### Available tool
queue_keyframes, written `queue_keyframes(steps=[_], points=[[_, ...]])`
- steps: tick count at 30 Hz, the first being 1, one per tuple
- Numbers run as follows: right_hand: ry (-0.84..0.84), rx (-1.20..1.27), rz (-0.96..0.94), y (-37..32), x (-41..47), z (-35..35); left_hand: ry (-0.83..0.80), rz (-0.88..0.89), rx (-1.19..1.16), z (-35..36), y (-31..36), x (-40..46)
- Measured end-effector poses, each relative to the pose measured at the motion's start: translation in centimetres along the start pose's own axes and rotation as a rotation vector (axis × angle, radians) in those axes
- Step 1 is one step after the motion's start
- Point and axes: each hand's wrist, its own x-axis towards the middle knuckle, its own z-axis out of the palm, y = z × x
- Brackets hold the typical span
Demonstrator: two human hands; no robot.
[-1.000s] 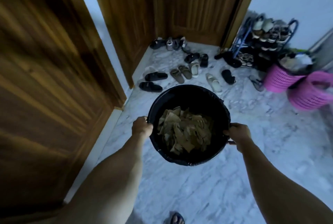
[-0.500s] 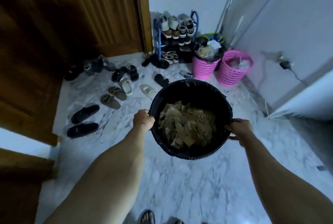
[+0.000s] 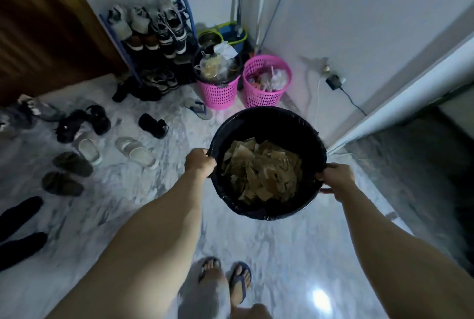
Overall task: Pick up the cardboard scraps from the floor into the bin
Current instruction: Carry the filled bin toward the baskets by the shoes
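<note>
The black bin is held above the marble floor; cardboard scraps fill it. The left hand grips the left rim; the right hand grips the right rim.

Both bare arms are extended forward from the bottom of the frame toward its centre. The left hand is seen just left of centre, knuckles up, with its fingers curled over the bin rim on the left side. The right hand is seen right of centre, fingers wrapped round the rim on the opposite side, one fingertip showing beneath it. The wrists are held roughly straight. Two feet in flip-flops are seen at the bottom centre.
</note>
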Motion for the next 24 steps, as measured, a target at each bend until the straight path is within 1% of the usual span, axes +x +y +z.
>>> queue_keyframes(steps=[4, 6, 8, 11, 13, 17, 20, 24], points=[[-0.015, 0.029, 0.043, -3.9, 9.6, -1.9, -0.042, 0.008, -0.031, 4.6, 7.7, 6.7], [-0.017, 0.019, 0.065, -5.3, 15.0, -2.4, -0.045, -0.02, -0.042, 7.8, 10.3, 11.1], [-0.009, 0.028, 0.102, -5.6, 20.0, -2.5, -0.084, -0.056, -0.038, 10.9, 11.6, 15.6], [-0.049, 0.028, 0.158, -5.6, 28.9, -1.9, -0.134, -0.134, -0.012, 16.7, 12.4, 23.6], [-0.061, -0.018, 0.162, -4.9, 34.1, -1.1, -0.141, -0.165, 0.009, 19.8, 13.5, 27.1], [-0.088, -0.108, 0.163, -1.7, 47.1, 1.5, -0.197, -0.215, 0.021, 28.0, 12.7, 36.2], [-0.133, -0.167, 0.164, 0.5, 54.2, 3.6, -0.203, -0.221, 0.051, 32.4, 10.7, 40.9], [-0.128, -0.242, 0.147, 2.0, 60.1, 5.0, -0.184, -0.231, 0.079, 36.7, 9.3, 44.1]])
